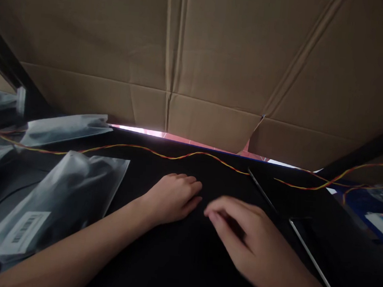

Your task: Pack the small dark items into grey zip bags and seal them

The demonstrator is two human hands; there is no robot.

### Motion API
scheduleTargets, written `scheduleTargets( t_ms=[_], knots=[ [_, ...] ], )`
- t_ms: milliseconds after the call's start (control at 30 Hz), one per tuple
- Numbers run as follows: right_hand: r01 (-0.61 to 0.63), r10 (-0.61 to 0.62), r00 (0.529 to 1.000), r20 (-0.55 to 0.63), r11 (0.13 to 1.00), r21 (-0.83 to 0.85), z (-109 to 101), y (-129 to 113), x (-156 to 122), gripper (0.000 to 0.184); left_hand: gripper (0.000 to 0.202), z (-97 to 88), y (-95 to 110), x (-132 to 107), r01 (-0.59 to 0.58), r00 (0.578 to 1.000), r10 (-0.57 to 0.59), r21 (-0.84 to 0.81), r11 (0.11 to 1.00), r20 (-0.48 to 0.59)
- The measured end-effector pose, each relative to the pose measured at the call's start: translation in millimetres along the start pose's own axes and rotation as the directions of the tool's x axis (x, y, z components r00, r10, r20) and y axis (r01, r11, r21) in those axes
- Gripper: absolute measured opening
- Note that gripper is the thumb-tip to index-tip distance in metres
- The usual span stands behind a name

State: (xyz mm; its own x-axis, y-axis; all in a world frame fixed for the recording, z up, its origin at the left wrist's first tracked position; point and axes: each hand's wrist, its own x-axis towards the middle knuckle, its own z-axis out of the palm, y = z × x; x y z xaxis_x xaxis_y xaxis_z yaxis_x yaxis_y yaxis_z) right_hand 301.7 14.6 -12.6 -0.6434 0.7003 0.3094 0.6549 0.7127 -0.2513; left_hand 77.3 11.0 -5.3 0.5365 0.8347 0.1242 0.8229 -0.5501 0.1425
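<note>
My left hand [174, 198] rests on the black surface [166, 267], back up, with its fingers curled under. Its palm side is hidden, so anything inside it cannot be made out. Just to its right, my right hand [242, 232] is closed in a pinch, thumb against the bent index finger, slightly blurred, and no object shows at the fingertips. The two hands are apart. Left of my left hand lies a clear plastic bag [82, 182] with a barcode label [25, 231]. A twisted red-and-yellow wire [137, 147] runs across beyond both hands.
A creased cardboard sheet [219, 65] stands behind the surface, a bright gap along its bottom edge. More plastic bags [66, 129] lie at the left. Two dark flat things with shiny edges [317, 264] lie at the right, near a blue tray-like thing [358, 204] and more twisted wire.
</note>
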Motion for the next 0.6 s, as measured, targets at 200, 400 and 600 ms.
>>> scheduleTargets(
  t_ms=[200,400,600],
  knots=[
    [-0.106,0.108,0.993,0.055,0.994,-0.033,21.5,7.5,4.1,0.055,0.025,-0.6,-5.4,-0.7,0.08,0.996,-0.077,0.08,0.994,-0.045],
    [-0.18,0.179,0.965,0.189,0.984,-0.013,25.7,11.0,4.6,0.067,0.066,21.2,-15.5,-7.5,0.062,0.998,-0.062,0.056,0.997,0.001],
    [-0.178,0.178,0.965,0.193,0.984,-0.021,25.6,12.2,3.8,0.066,0.079,27.4,-15.0,-5.9,0.083,0.995,-0.082,-0.01,0.996,0.059]
  ],
)
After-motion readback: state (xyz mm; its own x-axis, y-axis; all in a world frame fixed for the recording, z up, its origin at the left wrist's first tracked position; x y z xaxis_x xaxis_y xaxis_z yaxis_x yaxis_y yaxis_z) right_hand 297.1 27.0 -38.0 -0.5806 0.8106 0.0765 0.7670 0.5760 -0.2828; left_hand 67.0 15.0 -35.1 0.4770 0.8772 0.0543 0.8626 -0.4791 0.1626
